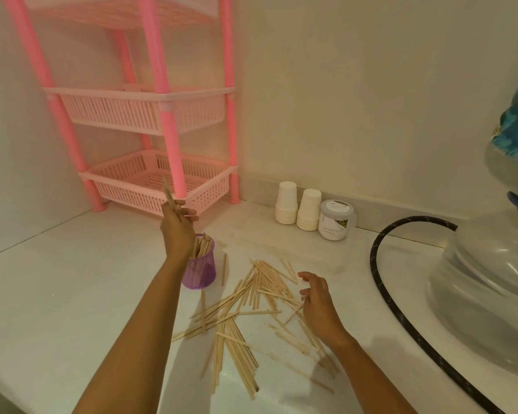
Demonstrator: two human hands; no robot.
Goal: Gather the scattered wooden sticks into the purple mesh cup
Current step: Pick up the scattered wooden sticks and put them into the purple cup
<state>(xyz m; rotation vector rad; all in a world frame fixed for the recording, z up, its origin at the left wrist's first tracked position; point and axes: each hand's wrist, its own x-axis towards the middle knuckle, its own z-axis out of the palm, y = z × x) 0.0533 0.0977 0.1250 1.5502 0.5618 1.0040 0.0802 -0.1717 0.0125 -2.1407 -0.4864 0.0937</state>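
Sticks (251,306) sprawl mid-frame beside the purple cup (199,271), left hand (177,227) gripping one above its rim, right hand (319,306) spread open, bare counter (57,294) at left.

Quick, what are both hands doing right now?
Left hand: closed on a few wooden sticks, above the purple mesh cup.
Right hand: open, empty, over the scattered sticks.

A pink rack (150,121) stands in the corner; two paper-cup stacks (298,207) touch beside a lidded jar (335,220); a black hose (401,294) curves nearby.
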